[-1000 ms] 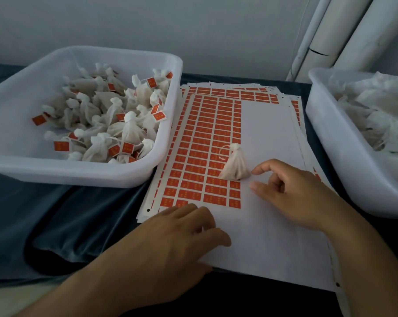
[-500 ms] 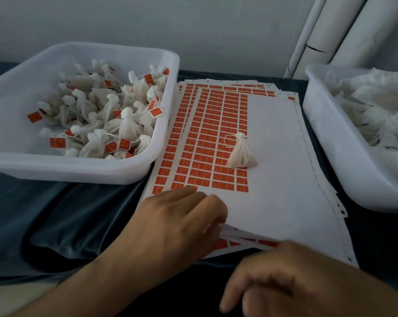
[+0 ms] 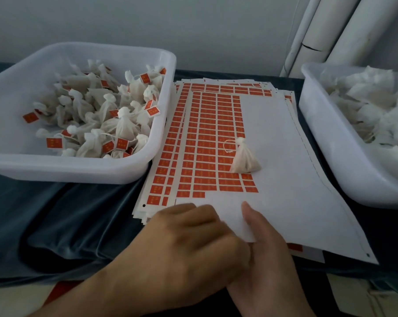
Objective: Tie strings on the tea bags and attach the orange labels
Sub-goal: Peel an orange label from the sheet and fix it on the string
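Note:
A tied white tea bag [image 3: 245, 160] with a looped string [image 3: 227, 146] stands on the top label sheet [image 3: 289, 170], at the edge of its block of orange labels [image 3: 207, 145]. The sheet tops a stack of similar sheets. My left hand [image 3: 189, 239] covers the top sheet's near left corner with its fingers curled at the edge; the fingertips are hidden. My right hand [image 3: 264, 255] pinches the same sheet's near edge, thumb on top and fingers underneath. The two hands touch.
On the left, a white tub [image 3: 79, 171] holds several tied tea bags with orange labels. Another white tub [image 3: 330, 156] on the right holds loose white bags. A dark cloth [image 3: 63, 216] covers the table. White pipes [image 3: 326, 26] stand at the back right.
My right hand left the tea bag, dropped to the near edge and took hold of the top sheet beside my left hand. The tea bag stayed where it was.

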